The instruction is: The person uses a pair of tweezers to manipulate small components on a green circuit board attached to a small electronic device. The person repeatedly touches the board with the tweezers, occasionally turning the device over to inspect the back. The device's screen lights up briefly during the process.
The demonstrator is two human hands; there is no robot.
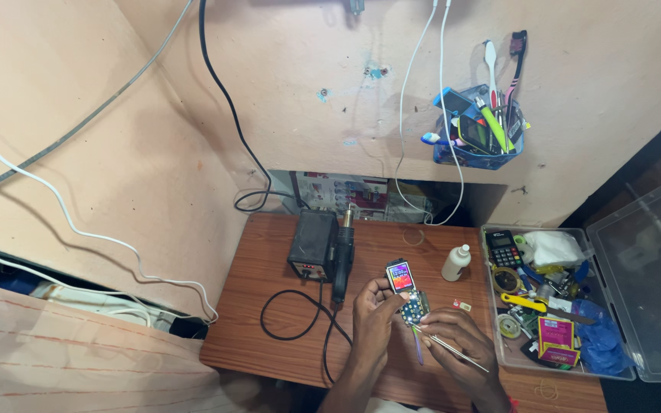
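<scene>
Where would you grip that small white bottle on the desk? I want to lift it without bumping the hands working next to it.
Grip the white bottle around its wider lower body, coming from above and the right. It stands upright with a narrow cap on top, and the left hand and the circuit board lie to its lower left, so that side is crowded.

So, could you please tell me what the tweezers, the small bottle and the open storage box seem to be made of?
Tweezers in the right hand: probably bare metal, thin and silvery with a bright glint.
Small bottle: likely matte white plastic, opaque with a moulded nozzle.
Storage box: clear, glossy plastic; the table shows through its open lid.
</scene>
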